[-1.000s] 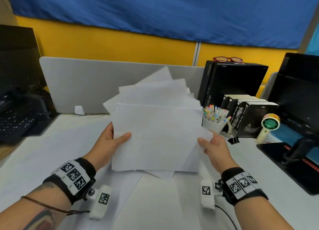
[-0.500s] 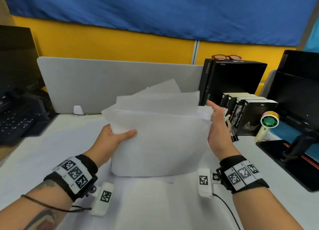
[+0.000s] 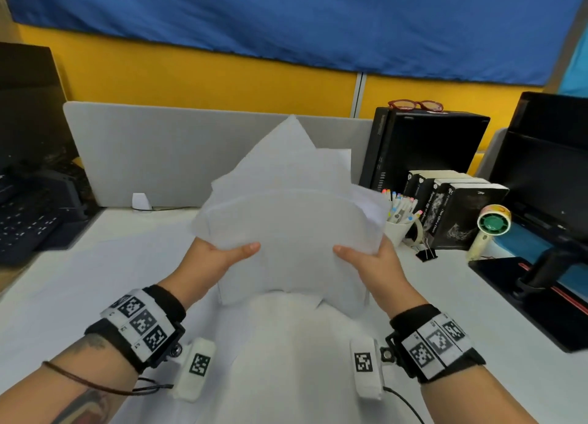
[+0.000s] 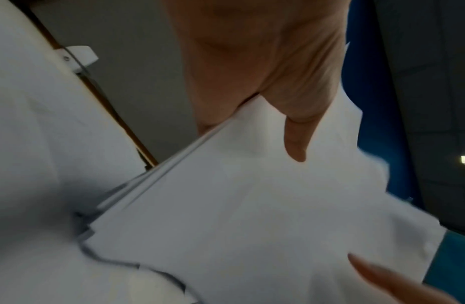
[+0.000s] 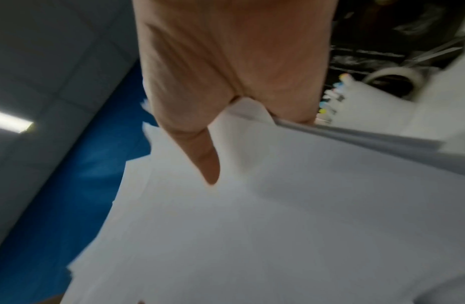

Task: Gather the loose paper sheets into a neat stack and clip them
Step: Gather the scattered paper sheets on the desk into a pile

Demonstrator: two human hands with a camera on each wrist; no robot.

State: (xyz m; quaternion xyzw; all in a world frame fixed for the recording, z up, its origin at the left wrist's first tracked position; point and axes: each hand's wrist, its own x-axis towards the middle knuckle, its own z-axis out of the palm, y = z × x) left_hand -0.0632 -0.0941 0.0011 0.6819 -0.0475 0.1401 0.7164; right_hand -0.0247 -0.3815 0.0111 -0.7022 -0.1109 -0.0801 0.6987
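A bundle of white paper sheets (image 3: 292,226) stands nearly upright over the desk, its top corners fanned out unevenly and its middle bowed. My left hand (image 3: 219,258) pinches the bundle's left edge, thumb across the front. My right hand (image 3: 372,258) pinches the right edge the same way. In the left wrist view the thumb presses the sheets (image 4: 252,205), whose edges are staggered. The right wrist view shows the sheets (image 5: 278,216) under the thumb. A black binder clip (image 3: 426,254) lies on the desk right of my right hand. More white paper (image 3: 286,360) lies flat below the bundle.
A white cup of coloured markers (image 3: 399,223) and a row of black books (image 3: 458,207) stand close on the right. A small handheld fan (image 3: 490,229), a black box (image 3: 423,146) with red glasses (image 3: 415,105) and a monitor (image 3: 547,156) are further right. A grey divider (image 3: 165,150) closes the back; a keyboard (image 3: 25,226) is left.
The bundle has been tipped more upright and squeezed narrower. My right hand came down from the top right edge to the lower right edge, thumb now on the front.
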